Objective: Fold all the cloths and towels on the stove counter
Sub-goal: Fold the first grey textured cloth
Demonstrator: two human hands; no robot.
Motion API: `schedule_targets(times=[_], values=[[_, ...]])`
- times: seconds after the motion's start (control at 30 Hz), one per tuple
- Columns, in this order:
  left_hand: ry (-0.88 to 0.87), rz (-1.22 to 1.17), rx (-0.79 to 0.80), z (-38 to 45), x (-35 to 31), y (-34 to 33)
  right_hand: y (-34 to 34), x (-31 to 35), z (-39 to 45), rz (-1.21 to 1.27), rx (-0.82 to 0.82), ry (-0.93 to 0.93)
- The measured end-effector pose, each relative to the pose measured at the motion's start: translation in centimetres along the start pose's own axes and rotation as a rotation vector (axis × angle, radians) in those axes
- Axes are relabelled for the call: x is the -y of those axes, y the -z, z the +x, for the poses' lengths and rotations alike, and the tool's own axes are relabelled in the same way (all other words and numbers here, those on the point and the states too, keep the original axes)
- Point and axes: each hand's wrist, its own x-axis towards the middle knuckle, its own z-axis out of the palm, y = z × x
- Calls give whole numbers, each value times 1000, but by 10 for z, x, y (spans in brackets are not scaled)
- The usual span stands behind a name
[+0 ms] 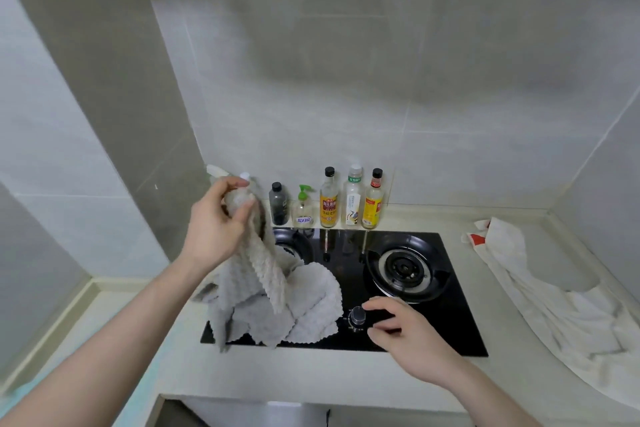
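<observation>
Two hands were in my view over the stove counter [180, 371]. My right hand [412, 340] was nearest, low over the front of the black cooktop [450, 322], its fingers loosely curled and apart around nothing, with the fingertips just beside the knob [357, 315]; I could not tell whether they touched it. My left hand [216, 225] was higher and farther back, its thumb and fingers clamped on a bunched corner of the gray cloth [277, 302]. That cloth hung from the grip, and its lower part lay crumpled on the cooktop's left side, covering most of the left burner [289, 243] and spilling over the front left edge. Right of it I saw the right burner [403, 269], uncovered. Along the counter's right side a white towel [540, 302] lay unfolded and rumpled, stretching from the back toward the front edge, with red marks at its far end. Farthest back, five bottles [329, 199] stood in a row against the tiled wall [346, 80], behind the cooktop.
</observation>
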Motion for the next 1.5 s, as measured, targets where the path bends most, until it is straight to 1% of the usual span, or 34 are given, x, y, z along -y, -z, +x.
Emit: schedule_targets(times=[0.1,0.17,0.23,0.33,0.4,0.47,0.53,0.6,0.67,0.73,0.8,0.83,0.9,1.0,1.13,1.23,1.37,1.43,1.5], values=[[-48,11,169,20,-41,8,14,26,4,14,-6,4],[-70,-18,294,29,-66,9,23,41,6,-3,-25,39],[-106,-48,382,33,-87,6,33,54,9,13,-61,86],[-131,-109,416,37,-112,-4,43,67,14,42,-153,181],[-140,-203,419,39,-126,-13,52,73,14,67,-250,214],[-164,-275,455,38,-139,-20,61,76,12,86,-358,234],[-180,-338,522,34,-150,-27,70,74,10,110,-471,220],[-185,-403,574,28,-158,-32,79,68,7,63,-559,189],[-196,-418,567,25,-157,-38,87,58,5,-5,-605,165],[-217,-373,554,23,-151,-42,94,45,1,-44,-638,136],[-199,-350,552,22,-144,-47,97,29,-4,-70,-667,106],[-185,-351,576,21,-140,-49,98,25,-6,-76,-673,93],[-183,-342,650,15,-138,-54,93,22,-9,-79,-636,77],[-228,-299,733,8,-143,-65,80,28,-9,-25,-466,93],[-283,-274,807,2,-155,-73,69,32,-1,42,-256,155],[-292,-269,820,2,-158,-77,68,35,3,90,-145,194],[-283,-297,818,3,-161,-77,72,32,1,138,-112,256],[-270,-296,780,5,-158,-77,77,23,-1,62,-181,265],[-259,-285,757,4,-151,-79,83,12,-6,-12,-261,236]])
